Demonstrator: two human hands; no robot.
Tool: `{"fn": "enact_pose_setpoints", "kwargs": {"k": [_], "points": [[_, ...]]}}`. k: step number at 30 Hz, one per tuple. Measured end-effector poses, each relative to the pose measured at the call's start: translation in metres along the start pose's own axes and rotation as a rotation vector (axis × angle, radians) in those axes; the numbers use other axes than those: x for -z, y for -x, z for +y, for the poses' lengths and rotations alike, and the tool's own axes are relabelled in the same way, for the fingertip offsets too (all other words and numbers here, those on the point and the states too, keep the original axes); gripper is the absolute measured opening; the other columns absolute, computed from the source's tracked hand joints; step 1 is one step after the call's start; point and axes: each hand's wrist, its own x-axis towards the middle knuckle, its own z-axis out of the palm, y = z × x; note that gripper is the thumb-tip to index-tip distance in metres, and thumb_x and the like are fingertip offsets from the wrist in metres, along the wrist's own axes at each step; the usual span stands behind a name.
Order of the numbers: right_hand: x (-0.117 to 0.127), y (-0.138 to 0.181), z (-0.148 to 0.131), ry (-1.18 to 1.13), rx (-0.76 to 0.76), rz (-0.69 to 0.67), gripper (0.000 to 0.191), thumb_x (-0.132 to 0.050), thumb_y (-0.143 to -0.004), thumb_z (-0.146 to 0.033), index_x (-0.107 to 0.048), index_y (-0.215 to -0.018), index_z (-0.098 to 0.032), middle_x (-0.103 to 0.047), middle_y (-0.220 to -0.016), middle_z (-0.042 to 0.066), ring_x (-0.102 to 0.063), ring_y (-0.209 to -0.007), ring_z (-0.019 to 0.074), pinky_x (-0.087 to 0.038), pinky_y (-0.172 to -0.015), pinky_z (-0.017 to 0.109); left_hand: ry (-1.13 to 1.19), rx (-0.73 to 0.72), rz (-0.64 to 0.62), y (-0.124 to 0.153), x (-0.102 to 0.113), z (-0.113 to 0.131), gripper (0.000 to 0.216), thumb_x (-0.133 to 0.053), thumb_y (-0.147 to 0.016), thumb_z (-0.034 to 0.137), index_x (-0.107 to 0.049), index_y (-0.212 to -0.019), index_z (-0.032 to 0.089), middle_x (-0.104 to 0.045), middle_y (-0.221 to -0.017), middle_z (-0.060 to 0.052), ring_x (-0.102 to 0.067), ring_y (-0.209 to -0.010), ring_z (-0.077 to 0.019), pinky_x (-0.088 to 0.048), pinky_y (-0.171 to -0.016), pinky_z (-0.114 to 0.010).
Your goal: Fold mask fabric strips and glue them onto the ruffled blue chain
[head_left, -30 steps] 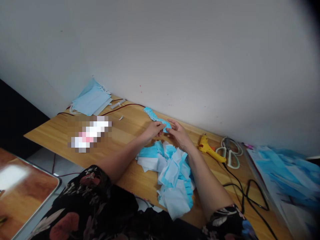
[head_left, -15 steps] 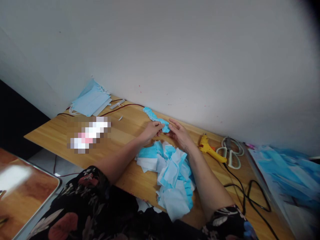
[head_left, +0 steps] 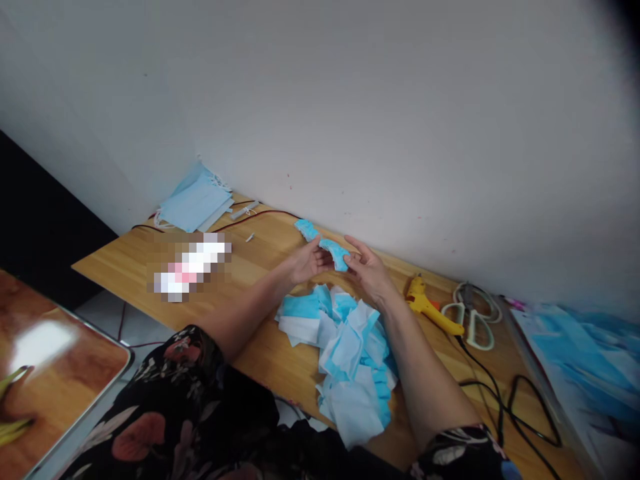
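A narrow pleated strip of blue mask fabric (head_left: 334, 254) is raised over the far side of the desk, its far end near the wall. Thumb and fingers of my right hand (head_left: 369, 268) pinch its near end, while the index finger points outward. My left hand (head_left: 305, 263) is open at the strip's middle, thumb up and fingers loosely stretched beside and beneath it; whether they press on it is hard to see. Between my forearms lies a loose heap of blue and white cut mask pieces (head_left: 345, 353).
Right of my arm lie a yellow glue gun (head_left: 433, 311), white-handled scissors (head_left: 470, 320) and a black cable (head_left: 500, 407). Blue fabric pieces (head_left: 590, 353) fill the far right. Stacked face masks (head_left: 197, 200) lie back left, near a blurred-out item (head_left: 193, 267). Bananas (head_left: 15, 407) rest on another table.
My left hand has loosened from its pinch, its fingers spreading. My right hand now grips the strip's near end. The whole view has shifted slightly.
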Motion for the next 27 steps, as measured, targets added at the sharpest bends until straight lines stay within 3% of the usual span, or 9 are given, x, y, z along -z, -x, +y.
{"fn": "enact_pose_setpoints", "kwargs": {"k": [5,8,11,13,17,22,27], "points": [[0.010,-0.006,0.009,0.196,0.046,-0.079,0.060,-0.074,-0.071,-0.042,-0.060,-0.126,-0.023,-0.065,-0.072,-0.003,-0.057,-0.064,0.0127,-0.047,-0.064,0.027,-0.041,-0.262,-0.019,-0.002,0.009,0.008,0.005,-0.054,-0.088,0.017,-0.059,-0.090,0.016,-0.070,-0.092,-0.006,-0.067,-0.082,-0.0135,-0.052,-0.086,-0.029],[0.015,-0.009,0.015,0.209,0.027,-0.050,0.060,-0.071,-0.074,-0.048,-0.060,-0.127,-0.022,-0.071,-0.089,0.002,-0.062,-0.072,0.0150,-0.050,-0.069,0.029,-0.126,-0.385,-0.036,0.003,0.007,0.009,0.012,-0.058,-0.084,0.014,-0.058,-0.095,0.016,-0.070,-0.094,-0.005,-0.067,-0.082,-0.0125,-0.051,-0.087,-0.030],[0.014,-0.007,0.014,0.185,0.027,0.015,0.055,-0.063,-0.080,-0.053,-0.061,-0.126,-0.024,-0.070,-0.113,0.006,-0.065,-0.089,0.0174,-0.052,-0.078,0.031,-0.184,-0.419,-0.060,0.007,0.003,0.008,0.016,-0.060,-0.084,0.018,-0.057,-0.099,0.016,-0.069,-0.094,-0.004,-0.066,-0.080,-0.0112,-0.051,-0.084,-0.029],[0.010,-0.005,0.010,0.170,0.047,0.007,0.053,-0.063,-0.080,-0.054,-0.063,-0.123,-0.024,-0.068,-0.119,0.006,-0.064,-0.097,0.0186,-0.051,-0.083,0.032,-0.188,-0.425,-0.081,0.008,0.000,0.007,0.018,-0.063,-0.082,0.020,-0.056,-0.098,0.017,-0.069,-0.092,-0.003,-0.066,-0.078,-0.0108,-0.051,-0.082,-0.028],[0.004,-0.004,0.006,0.137,0.084,-0.054,0.051,-0.073,-0.071,-0.048,-0.065,-0.116,-0.024,-0.071,-0.101,0.002,-0.064,-0.087,0.0170,-0.050,-0.078,0.030,-0.216,-0.456,-0.130,0.007,-0.001,0.004,0.026,-0.070,-0.077,0.028,-0.055,-0.095,0.017,-0.068,-0.090,-0.003,-0.065,-0.080,-0.0136,-0.050,-0.081,-0.030],[0.006,-0.005,0.008,0.241,0.110,0.032,0.027,-0.073,-0.070,-0.045,-0.062,-0.074,-0.020,-0.057,-0.064,-0.005,-0.049,-0.058,0.0108,-0.040,-0.058,0.025,-0.274,-0.520,-0.164,0.006,-0.002,0.003,0.029,-0.074,-0.073,0.032,-0.059,-0.092,0.015,-0.066,-0.084,-0.002,-0.062,-0.076,-0.0130,-0.047,-0.076,-0.028],[0.008,-0.005,0.006,0.337,0.161,0.070,0.029,-0.069,-0.074,-0.046,-0.057,-0.070,-0.020,-0.051,-0.061,-0.005,-0.045,-0.058,0.0114,-0.037,-0.056,0.025,-0.226,-0.522,-0.177,0.009,-0.002,0.010,0.030,-0.072,-0.073,0.029,-0.059,-0.097,0.017,-0.066,-0.086,-0.002,-0.063,-0.080,-0.0139,-0.048,-0.076,-0.028]]}}
